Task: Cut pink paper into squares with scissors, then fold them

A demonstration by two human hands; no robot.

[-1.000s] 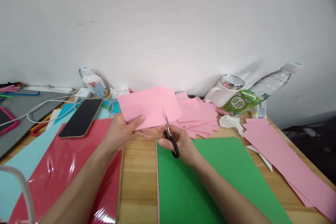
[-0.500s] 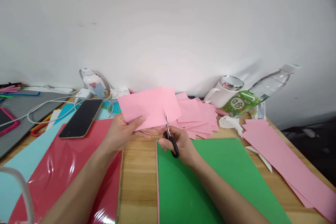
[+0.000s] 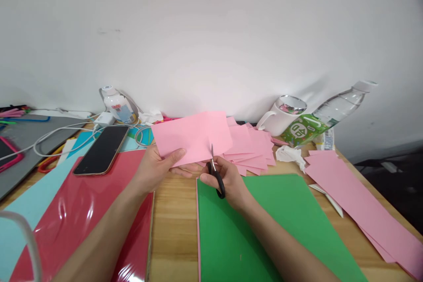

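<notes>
My left hand [image 3: 167, 163] grips a pink sheet of paper [image 3: 185, 134] by its lower left part, thumb on top and fingers underneath. Black-handled scissors [image 3: 218, 180] are in my right hand [image 3: 228, 178], their blades pointing away from me at the paper's lower edge. A cut line seems to run up the sheet from the blades, near its right end. Behind and to the right of the held sheet lies a fanned pile of pink paper pieces [image 3: 254, 147]. Under my right forearm is a large green sheet [image 3: 280, 216].
A phone [image 3: 101, 152] lies on a red plastic-wrapped pack [image 3: 86, 202] at left, near white cables and a white bottle [image 3: 119, 108]. Back right are a white mug [image 3: 277, 116], green packet [image 3: 302, 130], leaning water bottle [image 3: 342, 103] and crumpled tissue [image 3: 291, 156]. Long pink strips [image 3: 360, 207] lie far right.
The held pink sheet and my left hand have shifted slightly right. The scissors' blades look closer together, and the scissors have barely moved.
</notes>
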